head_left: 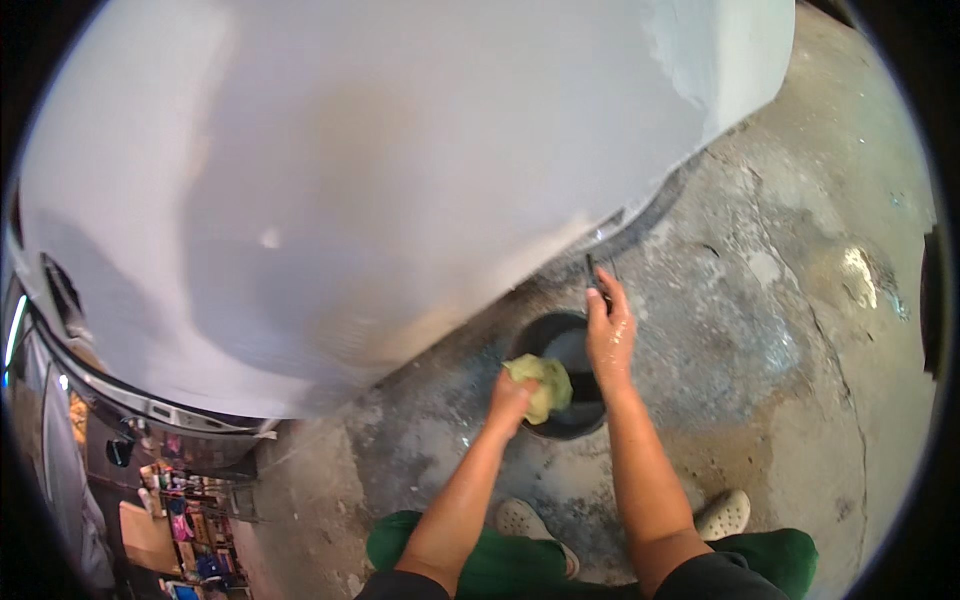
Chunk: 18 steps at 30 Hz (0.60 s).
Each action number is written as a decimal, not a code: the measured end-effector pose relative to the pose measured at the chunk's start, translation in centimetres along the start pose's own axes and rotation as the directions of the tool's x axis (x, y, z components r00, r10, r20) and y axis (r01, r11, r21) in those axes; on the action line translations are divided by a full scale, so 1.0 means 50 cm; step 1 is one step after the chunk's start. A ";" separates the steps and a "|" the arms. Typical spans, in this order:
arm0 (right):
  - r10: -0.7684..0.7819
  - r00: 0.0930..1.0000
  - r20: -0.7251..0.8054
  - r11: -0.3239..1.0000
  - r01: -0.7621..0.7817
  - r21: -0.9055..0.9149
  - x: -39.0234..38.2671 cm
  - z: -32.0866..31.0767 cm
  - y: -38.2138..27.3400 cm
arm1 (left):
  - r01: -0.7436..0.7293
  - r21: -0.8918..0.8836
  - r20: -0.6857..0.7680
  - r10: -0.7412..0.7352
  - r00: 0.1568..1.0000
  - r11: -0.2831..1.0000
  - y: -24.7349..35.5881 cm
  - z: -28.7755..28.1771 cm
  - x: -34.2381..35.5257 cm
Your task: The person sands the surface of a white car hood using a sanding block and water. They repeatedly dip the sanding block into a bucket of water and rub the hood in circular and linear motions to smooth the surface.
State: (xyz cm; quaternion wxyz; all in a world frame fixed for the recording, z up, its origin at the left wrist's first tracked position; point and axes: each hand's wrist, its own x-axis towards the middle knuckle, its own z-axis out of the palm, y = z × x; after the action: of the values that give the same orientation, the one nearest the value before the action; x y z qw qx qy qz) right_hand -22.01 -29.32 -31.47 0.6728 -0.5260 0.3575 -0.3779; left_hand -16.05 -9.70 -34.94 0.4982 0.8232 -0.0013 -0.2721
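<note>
My left hand (513, 398) is closed on a wet-looking, crumpled yellow-green cloth (541, 387) above the left side of a black bucket (566, 431). Greyish liquid shows inside the bucket, partly hidden by the cloth. My right hand (611, 335) is wet and sits over the bucket's right rim, fingers pointing away from me. It grips a thin dark flat object (591, 268), whose kind I cannot make out. Just beyond the bucket spreads a large car body panel (400, 180), matt grey with lighter and brownish patches. Neither hand touches the panel.
The concrete floor (800, 340) is wet, stained and cracked. My light clogs (724, 515) stand on either side behind the bucket. A car window edge with dark trim (150, 405) lies at left. Cluttered shelves (195, 530) fill the lower left.
</note>
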 end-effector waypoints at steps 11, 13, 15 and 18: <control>0.076 0.989 -0.124 0.983 -0.053 0.174 0.079 -0.002 0.085 | -0.635 0.655 0.016 0.833 0.553 0.408 0.578 -0.318 -0.296; 0.026 0.985 -0.170 0.978 0.010 0.209 0.081 0.000 0.086 | -0.684 0.642 -0.131 0.928 0.348 0.347 0.719 -0.389 -0.360; 0.027 0.981 -0.191 0.986 0.006 0.169 0.084 0.002 0.084 | -0.667 0.724 -0.125 0.984 0.124 0.176 0.839 -0.420 -0.387; 0.016 0.971 -0.240 0.976 0.037 0.215 0.086 -0.001 0.084 | -0.307 0.904 0.277 0.954 -0.112 -0.298 0.921 -0.415 -0.363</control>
State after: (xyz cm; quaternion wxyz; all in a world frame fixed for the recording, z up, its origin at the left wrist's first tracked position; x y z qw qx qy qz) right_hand -19.52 -32.45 -35.92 0.6763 -0.4012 0.3899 -0.4792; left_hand -9.82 -10.92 18.37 0.0364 0.7191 -0.4951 0.4862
